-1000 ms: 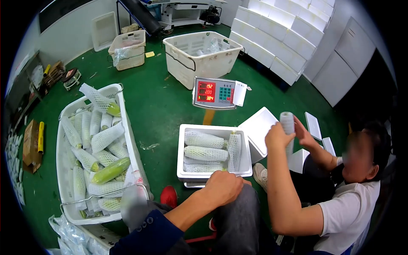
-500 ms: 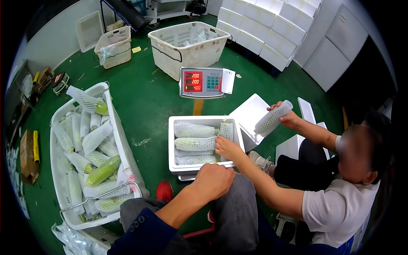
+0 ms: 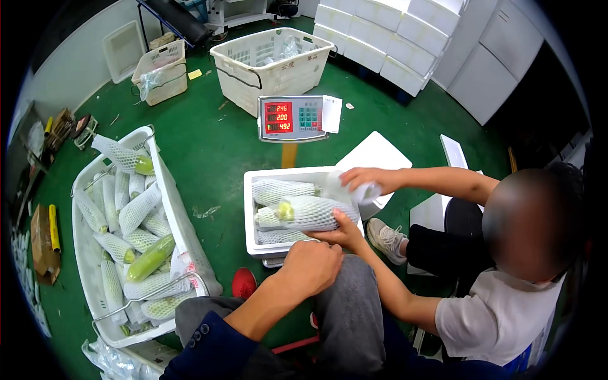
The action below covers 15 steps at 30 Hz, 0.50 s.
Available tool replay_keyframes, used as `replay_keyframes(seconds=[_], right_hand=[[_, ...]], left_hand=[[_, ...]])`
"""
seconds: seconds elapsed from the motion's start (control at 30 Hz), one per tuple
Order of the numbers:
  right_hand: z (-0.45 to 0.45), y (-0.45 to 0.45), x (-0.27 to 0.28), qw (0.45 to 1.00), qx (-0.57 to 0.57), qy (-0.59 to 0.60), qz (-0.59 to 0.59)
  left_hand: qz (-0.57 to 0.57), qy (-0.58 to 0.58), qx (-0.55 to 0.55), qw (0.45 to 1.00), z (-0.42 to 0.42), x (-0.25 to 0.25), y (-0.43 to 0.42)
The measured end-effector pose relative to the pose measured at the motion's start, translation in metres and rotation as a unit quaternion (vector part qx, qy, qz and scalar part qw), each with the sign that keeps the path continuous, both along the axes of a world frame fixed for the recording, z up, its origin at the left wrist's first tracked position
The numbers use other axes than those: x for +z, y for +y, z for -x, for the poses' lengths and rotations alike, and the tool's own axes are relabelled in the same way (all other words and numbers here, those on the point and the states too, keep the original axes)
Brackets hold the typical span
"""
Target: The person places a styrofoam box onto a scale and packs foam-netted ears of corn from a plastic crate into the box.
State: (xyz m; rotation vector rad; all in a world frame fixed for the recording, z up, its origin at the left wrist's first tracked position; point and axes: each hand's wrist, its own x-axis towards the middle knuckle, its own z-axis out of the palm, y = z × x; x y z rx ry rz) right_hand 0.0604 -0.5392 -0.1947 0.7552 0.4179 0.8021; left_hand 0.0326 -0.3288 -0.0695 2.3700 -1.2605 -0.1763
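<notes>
touching the knee (image 3: 356, 282) is the left hand (image 3: 311, 267).

From the wearer's head, the only view looks forward and steeply down past the knees (image 3: 350, 288), the white box (image 3: 249, 212) near mid-frame.

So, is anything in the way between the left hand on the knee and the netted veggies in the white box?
Yes. The white box's near wall stands between the left hand and the netted veggies inside, and the other person's nearer hand holds another netted veggie above them.
</notes>
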Motion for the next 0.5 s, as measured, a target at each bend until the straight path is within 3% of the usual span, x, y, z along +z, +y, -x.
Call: replay_keyframes(seconds=[0.03, 0.07, 0.17, 0.23, 0.33, 0.43, 0.5], right_hand=[[-0.002, 0.006, -0.019, 0.976, -0.004, -0.148, 0.163], [-0.008, 0.010, -0.052, 0.904, -0.009, -0.288, 0.317], [-0.013, 0.019, -0.084, 0.759, 0.033, -0.400, 0.513], [-0.018, 0.016, -0.080, 0.629, 0.082, -0.463, 0.619], [-0.025, 0.009, -0.068, 0.436, 0.143, -0.534, 0.710], [-0.029, 0.006, -0.057, 0.310, 0.185, -0.566, 0.741], [-0.029, 0.004, -0.050, 0.262, 0.205, -0.575, 0.748]], left_hand=[[0.011, -0.005, -0.001, 1.000, 0.000, -0.001, 0.000], [0.021, -0.010, -0.003, 1.000, -0.001, -0.002, 0.001], [0.024, -0.023, 0.003, 0.999, -0.001, -0.009, 0.001], [0.004, -0.025, 0.004, 1.000, -0.001, -0.005, 0.002], [-0.029, -0.018, 0.000, 0.999, -0.003, 0.000, 0.003], [-0.025, -0.026, -0.001, 0.999, -0.004, -0.003, 0.002], [-0.004, -0.052, 0.006, 0.999, -0.004, -0.011, 0.001]])
